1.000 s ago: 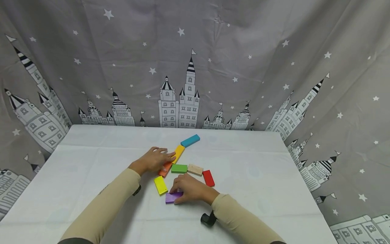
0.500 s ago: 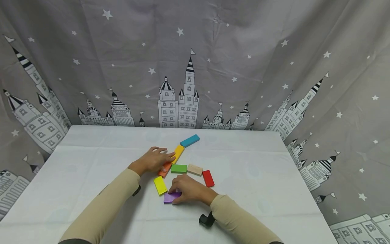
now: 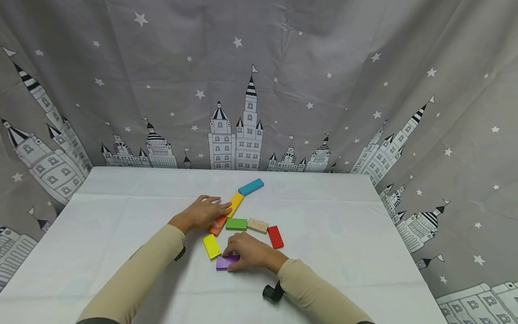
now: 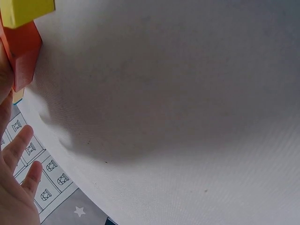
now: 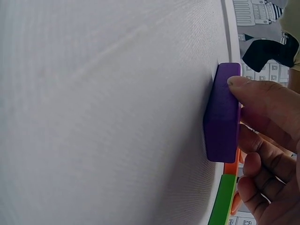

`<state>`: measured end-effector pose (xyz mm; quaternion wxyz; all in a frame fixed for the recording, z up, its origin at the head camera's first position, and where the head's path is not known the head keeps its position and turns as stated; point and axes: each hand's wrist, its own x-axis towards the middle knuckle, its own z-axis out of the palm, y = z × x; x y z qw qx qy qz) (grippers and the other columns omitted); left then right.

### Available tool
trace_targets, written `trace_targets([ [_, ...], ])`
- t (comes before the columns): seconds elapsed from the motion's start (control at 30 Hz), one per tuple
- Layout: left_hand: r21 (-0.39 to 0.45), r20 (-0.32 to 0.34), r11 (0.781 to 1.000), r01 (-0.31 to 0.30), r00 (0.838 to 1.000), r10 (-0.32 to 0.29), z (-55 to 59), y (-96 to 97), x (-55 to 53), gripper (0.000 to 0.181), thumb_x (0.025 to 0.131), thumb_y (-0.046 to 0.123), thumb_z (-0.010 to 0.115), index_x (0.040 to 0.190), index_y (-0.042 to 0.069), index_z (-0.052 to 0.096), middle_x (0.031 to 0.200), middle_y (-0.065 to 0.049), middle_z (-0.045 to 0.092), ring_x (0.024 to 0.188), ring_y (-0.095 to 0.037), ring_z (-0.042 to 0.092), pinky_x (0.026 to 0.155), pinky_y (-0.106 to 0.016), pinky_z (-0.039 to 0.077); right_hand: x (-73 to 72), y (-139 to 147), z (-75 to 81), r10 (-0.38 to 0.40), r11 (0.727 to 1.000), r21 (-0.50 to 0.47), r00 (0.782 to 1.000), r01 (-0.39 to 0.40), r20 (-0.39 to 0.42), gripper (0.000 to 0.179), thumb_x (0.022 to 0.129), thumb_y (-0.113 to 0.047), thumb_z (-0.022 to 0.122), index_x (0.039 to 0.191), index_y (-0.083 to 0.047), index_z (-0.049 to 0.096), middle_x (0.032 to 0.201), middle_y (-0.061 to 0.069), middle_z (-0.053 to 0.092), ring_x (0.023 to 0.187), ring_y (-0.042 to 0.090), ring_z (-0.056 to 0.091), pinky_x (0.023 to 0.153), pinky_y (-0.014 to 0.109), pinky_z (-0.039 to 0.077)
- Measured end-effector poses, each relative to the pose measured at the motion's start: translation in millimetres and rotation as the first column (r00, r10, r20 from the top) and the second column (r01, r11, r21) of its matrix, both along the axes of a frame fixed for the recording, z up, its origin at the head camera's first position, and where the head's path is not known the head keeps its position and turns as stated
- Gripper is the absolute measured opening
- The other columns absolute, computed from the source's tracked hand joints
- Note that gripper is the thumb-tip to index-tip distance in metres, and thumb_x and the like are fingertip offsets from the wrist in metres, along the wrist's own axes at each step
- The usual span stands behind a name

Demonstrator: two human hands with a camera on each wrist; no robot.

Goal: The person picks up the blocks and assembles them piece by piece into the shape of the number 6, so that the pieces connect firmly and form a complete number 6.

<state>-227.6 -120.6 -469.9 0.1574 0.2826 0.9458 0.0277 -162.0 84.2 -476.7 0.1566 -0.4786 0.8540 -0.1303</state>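
Observation:
My right hand (image 3: 251, 249) pinches a purple block (image 5: 222, 112) lying on the white tabletop, thumb on the near side and fingers on the far side. Just left of it lies a bright yellow block (image 3: 212, 246). My left hand (image 3: 202, 213) rests at an orange block (image 3: 218, 225), its thumb touching that block. One fingertip reaches the amber block (image 3: 236, 202) beyond. In the left wrist view, the orange block (image 4: 23, 56) is against the hand's edge and other fingers (image 4: 21, 145) are spread loosely. The left hand partly hides the orange block.
A green block (image 3: 236, 224), a plain wood block (image 3: 257, 225) and a red block (image 3: 275, 237) run in a bent row to the right. A blue block (image 3: 251, 186) continues from the amber one at the back. Behind the table hangs a grey castle-print curtain (image 3: 323, 67).
The right hand has slid the purple block slightly left, toward the bright yellow block. My left hand stays where it was.

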Motion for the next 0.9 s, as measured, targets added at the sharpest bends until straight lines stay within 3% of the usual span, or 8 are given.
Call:
trace_targets([
  [0.33, 0.013, 0.006, 1.000, 0.006, 1.000, -0.006, 0.3, 0.0, 0.5, 0.057, 0.090, 0.023, 0.066, 0.144, 0.020, 0.045, 0.151, -0.002, 0.040, 0.140, -0.037, 0.029, 0.110, -0.062, 0.020, 0.8, -0.4, 0.3, -0.022, 1.000, 0.002, 1.000, 0.022, 0.007, 0.035, 0.082, -0.035, 0.078, 0.113, -0.019, 0.073, 0.090, -0.012, 0.060, 0.084, 0.000, 0.048, 0.079, 0.014, 0.040],
  [0.63, 0.013, 0.008, 1.000, 0.006, 1.000, -0.006, 1.1, -1.0, 0.9, 0.057, 0.091, 0.022, 0.065, 0.144, 0.020, 0.045, 0.152, -0.002, 0.039, 0.139, -0.037, 0.030, 0.110, -0.062, 0.020, 0.7, 4.3, 3.8, -0.019, 1.000, 0.023, 0.999, 0.021, -0.049, 0.042, 0.080, -0.041, 0.078, 0.117, -0.021, 0.072, 0.095, -0.013, 0.062, 0.086, -0.001, 0.050, 0.081, 0.014, 0.042],
  [0.9, -0.002, 0.009, 1.000, 0.013, 1.000, -0.013, 0.9, -1.7, 0.4, 0.058, 0.090, 0.024, 0.066, 0.144, 0.020, 0.045, 0.151, -0.002, 0.039, 0.140, -0.037, 0.030, 0.110, -0.062, 0.021, -16.0, 32.9, 5.0, -0.097, 0.994, -0.060, 0.995, 0.097, -0.006, 0.038, 0.081, -0.035, 0.079, 0.114, -0.018, 0.072, 0.101, -0.008, 0.062, 0.090, 0.004, 0.050, 0.084, 0.019, 0.043],
])
